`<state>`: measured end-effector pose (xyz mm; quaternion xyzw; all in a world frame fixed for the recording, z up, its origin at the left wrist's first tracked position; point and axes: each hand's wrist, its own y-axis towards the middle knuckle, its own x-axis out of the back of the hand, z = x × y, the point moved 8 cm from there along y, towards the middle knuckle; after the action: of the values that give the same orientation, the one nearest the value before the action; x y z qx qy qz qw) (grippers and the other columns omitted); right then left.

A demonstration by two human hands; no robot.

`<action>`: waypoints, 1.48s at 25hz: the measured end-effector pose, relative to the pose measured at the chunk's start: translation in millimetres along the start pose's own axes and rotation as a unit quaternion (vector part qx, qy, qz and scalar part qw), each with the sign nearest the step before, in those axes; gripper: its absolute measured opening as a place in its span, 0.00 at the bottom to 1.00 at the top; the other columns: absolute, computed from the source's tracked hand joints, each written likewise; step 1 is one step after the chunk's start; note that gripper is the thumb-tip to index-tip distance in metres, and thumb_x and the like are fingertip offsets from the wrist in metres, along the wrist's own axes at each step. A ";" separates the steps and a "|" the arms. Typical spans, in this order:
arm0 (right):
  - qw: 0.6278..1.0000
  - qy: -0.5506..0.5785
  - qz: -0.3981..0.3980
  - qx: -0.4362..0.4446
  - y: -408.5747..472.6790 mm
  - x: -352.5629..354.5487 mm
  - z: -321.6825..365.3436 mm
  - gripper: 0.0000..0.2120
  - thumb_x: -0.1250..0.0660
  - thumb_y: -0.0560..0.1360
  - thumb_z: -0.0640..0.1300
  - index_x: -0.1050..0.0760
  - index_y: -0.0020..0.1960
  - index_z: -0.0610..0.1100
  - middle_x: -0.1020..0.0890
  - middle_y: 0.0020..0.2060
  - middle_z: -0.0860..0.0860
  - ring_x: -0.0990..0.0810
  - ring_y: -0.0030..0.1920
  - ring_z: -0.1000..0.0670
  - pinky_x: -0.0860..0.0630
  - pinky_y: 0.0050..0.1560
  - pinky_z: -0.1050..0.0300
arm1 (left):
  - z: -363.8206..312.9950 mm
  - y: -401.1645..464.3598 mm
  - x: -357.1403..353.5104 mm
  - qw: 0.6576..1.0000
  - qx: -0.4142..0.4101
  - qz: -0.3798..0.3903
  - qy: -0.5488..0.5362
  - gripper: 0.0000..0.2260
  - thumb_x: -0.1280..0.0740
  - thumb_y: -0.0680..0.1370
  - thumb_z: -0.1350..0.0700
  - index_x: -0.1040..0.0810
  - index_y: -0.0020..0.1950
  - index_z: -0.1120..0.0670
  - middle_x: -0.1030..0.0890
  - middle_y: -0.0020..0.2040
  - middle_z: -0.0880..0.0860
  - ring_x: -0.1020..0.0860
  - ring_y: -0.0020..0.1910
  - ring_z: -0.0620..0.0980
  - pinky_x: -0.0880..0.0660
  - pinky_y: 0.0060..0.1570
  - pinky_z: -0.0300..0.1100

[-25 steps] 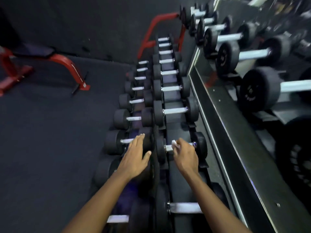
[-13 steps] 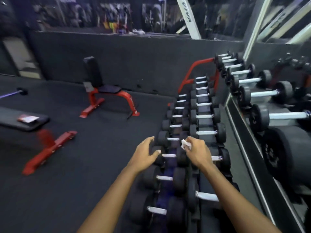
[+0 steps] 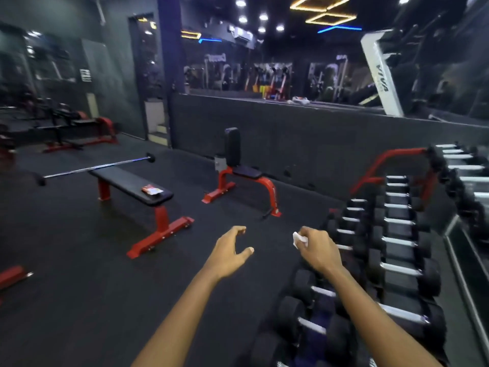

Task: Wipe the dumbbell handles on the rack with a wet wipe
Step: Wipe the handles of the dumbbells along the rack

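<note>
A red-framed rack [image 3: 381,157] along the right holds two rows of black dumbbells [image 3: 397,242] with steel handles. My right hand [image 3: 318,250] hovers above the rack's left edge and grips a crumpled white wet wipe [image 3: 299,239]; it touches no handle. My left hand [image 3: 230,251] floats over the dark floor left of the rack, fingers loosely spread, holding nothing.
A flat black bench [image 3: 132,185] on red legs stands to the left with a small red packet [image 3: 152,190] on it. Behind it lies a barbell [image 3: 95,166]. An upright-back red bench [image 3: 238,173] stands near the wall. A mirror [image 3: 468,197] runs behind the rack.
The view has swung up and left, away from the rack. My right hand has lifted the wipe off the dumbbell handle, and my left hand has come off the dumbbells.
</note>
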<state>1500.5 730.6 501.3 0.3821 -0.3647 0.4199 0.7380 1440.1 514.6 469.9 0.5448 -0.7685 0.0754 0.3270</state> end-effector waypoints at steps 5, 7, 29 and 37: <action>0.995 0.030 0.043 0.081 14.8 -48.9 115.0 0.10 0.40 0.77 0.49 0.28 0.41 0.45 0.22 0.35 0.50 0.23 0.36 0.46 0.31 0.33 0.57 | 55.6 -17.1 85.4 0.997 0.046 -0.052 0.023 0.24 0.32 0.75 0.50 0.33 0.70 0.50 0.29 0.67 0.45 0.33 0.68 0.43 0.35 0.68 0.44; 0.992 0.035 0.054 0.107 19.8 -72.0 159.1 0.09 0.40 0.77 0.47 0.27 0.42 0.44 0.22 0.35 0.49 0.23 0.36 0.46 0.32 0.33 0.58 | 80.9 -21.0 123.5 0.995 0.060 -0.073 0.026 0.23 0.32 0.75 0.51 0.33 0.69 0.50 0.29 0.66 0.45 0.33 0.67 0.44 0.35 0.67 0.43; 0.999 0.023 -0.022 -0.022 174.2 -161.6 226.6 0.11 0.41 0.78 0.50 0.30 0.39 0.46 0.23 0.33 0.50 0.26 0.33 0.48 0.34 0.30 0.59 | 194.0 178.0 199.3 0.999 -0.008 0.025 0.037 0.23 0.31 0.75 0.51 0.32 0.69 0.51 0.28 0.66 0.46 0.33 0.67 0.45 0.36 0.64 0.38; 0.986 0.002 -0.068 -0.155 253.5 -133.6 85.5 0.13 0.41 0.77 0.53 0.26 0.43 0.44 0.19 0.41 0.44 0.21 0.44 0.39 0.28 0.39 0.54 | 143.6 318.9 69.7 0.988 -0.092 0.124 0.007 0.22 0.30 0.75 0.54 0.30 0.68 0.54 0.26 0.66 0.51 0.29 0.65 0.51 0.34 0.63 0.42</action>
<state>1203.2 700.7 489.6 0.2863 -0.3969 0.3080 0.8159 1083.6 517.9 476.0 0.4119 -0.8316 0.0483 0.3694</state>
